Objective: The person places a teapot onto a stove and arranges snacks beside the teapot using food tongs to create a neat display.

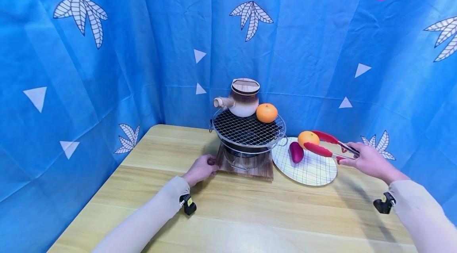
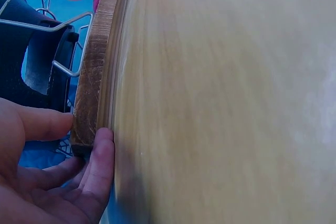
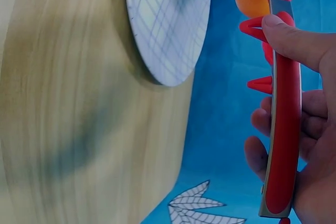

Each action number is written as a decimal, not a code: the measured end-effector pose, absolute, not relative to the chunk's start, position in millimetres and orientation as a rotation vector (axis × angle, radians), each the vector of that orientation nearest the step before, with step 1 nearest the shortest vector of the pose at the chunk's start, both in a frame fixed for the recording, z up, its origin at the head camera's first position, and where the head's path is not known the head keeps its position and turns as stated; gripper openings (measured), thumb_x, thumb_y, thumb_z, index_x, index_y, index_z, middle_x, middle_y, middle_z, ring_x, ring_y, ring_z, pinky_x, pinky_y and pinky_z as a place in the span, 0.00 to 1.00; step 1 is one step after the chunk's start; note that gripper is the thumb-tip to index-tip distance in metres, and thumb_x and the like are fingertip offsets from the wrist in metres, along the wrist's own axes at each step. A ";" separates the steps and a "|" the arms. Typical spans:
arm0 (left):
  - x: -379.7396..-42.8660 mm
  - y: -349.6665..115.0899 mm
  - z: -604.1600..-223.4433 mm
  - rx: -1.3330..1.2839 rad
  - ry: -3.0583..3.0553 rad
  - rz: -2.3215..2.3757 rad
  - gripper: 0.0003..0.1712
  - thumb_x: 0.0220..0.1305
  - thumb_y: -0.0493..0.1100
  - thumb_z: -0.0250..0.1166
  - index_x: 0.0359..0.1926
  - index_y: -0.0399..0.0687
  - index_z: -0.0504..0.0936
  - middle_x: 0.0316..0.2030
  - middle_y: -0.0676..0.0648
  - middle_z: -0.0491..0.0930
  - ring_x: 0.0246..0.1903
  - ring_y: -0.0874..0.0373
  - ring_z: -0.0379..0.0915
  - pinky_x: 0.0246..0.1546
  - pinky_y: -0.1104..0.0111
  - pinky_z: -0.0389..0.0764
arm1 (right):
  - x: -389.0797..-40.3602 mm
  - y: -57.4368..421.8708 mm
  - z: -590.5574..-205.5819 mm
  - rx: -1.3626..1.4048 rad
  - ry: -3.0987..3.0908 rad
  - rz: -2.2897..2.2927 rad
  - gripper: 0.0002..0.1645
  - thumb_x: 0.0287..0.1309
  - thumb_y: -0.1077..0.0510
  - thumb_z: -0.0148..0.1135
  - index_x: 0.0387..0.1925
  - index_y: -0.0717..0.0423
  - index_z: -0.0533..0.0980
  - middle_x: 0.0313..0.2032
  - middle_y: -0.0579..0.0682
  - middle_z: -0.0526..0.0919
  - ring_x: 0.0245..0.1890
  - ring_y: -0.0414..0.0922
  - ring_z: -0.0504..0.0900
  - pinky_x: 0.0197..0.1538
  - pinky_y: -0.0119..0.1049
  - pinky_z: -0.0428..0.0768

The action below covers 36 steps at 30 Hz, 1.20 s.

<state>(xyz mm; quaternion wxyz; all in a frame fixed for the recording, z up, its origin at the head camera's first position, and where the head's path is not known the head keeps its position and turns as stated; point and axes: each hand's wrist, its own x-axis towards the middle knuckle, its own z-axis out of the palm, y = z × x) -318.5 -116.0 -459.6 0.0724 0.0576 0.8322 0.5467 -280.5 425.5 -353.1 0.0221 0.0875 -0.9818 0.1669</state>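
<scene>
Red tongs (image 1: 319, 150), right hand (image 1: 371, 161) curled round them, clasped an orange (image 1: 308, 138) above the plate (image 1: 317, 171), seemingly mid-carry and needing steady squeeze next; left hand (image 1: 200, 169) pinched the board (image 1: 263, 174) at its corner.

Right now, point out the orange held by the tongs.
In the head view, the orange is right of the grill, gripped by red tongs above the plate.

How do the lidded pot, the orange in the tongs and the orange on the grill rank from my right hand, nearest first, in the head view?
1. Tong-held orange: just left of your right hand, over the plate.
2. Grill orange: left again, on the grill.
3. Lidded pot: farthest left, at the grill's back.
</scene>
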 end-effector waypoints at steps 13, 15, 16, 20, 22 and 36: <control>-318.1 -116.0 -458.8 0.162 2.506 1.631 0.23 0.62 0.33 0.66 0.58 0.30 0.75 0.43 0.39 0.83 0.31 0.56 0.83 0.38 0.65 0.87 | -275.6 413.3 -331.9 0.296 -3.002 0.555 0.54 0.54 0.38 0.73 0.68 0.71 0.65 0.39 0.56 0.76 0.38 0.50 0.71 0.26 0.35 0.72; -318.1 -116.4 -458.8 0.167 2.516 1.622 0.23 0.62 0.32 0.66 0.58 0.29 0.74 0.42 0.39 0.83 0.31 0.56 0.83 0.37 0.64 0.87 | -275.0 411.6 -328.8 0.293 -2.999 0.558 0.54 0.54 0.37 0.73 0.68 0.70 0.65 0.41 0.57 0.78 0.38 0.51 0.72 0.27 0.35 0.73; -318.2 -116.6 -458.8 0.168 2.518 1.621 0.23 0.62 0.32 0.66 0.58 0.29 0.74 0.42 0.39 0.83 0.31 0.55 0.83 0.37 0.64 0.87 | -274.8 411.0 -327.4 0.295 -2.996 0.553 0.54 0.54 0.37 0.73 0.68 0.70 0.65 0.41 0.57 0.78 0.38 0.50 0.72 0.27 0.35 0.73; -317.7 -116.3 -458.3 0.166 2.516 1.615 0.24 0.61 0.32 0.66 0.58 0.29 0.74 0.42 0.39 0.83 0.32 0.55 0.83 0.38 0.64 0.87 | -273.6 408.0 -321.4 0.334 -2.966 0.534 0.51 0.54 0.38 0.73 0.66 0.69 0.68 0.37 0.55 0.78 0.36 0.49 0.72 0.25 0.34 0.72; -317.4 -115.6 -458.1 0.160 2.510 1.617 0.23 0.62 0.33 0.66 0.58 0.30 0.75 0.42 0.39 0.83 0.32 0.55 0.82 0.38 0.64 0.87 | -272.8 406.6 -318.6 0.351 -2.953 0.521 0.48 0.53 0.39 0.74 0.65 0.67 0.70 0.35 0.53 0.77 0.34 0.49 0.72 0.25 0.34 0.71; -316.3 -114.9 -458.6 0.150 2.512 1.633 0.23 0.62 0.33 0.65 0.58 0.30 0.75 0.44 0.38 0.83 0.31 0.56 0.83 0.38 0.64 0.87 | -268.8 395.8 -303.2 0.373 -2.937 0.501 0.53 0.53 0.38 0.74 0.68 0.68 0.66 0.47 0.62 0.80 0.42 0.53 0.75 0.29 0.36 0.76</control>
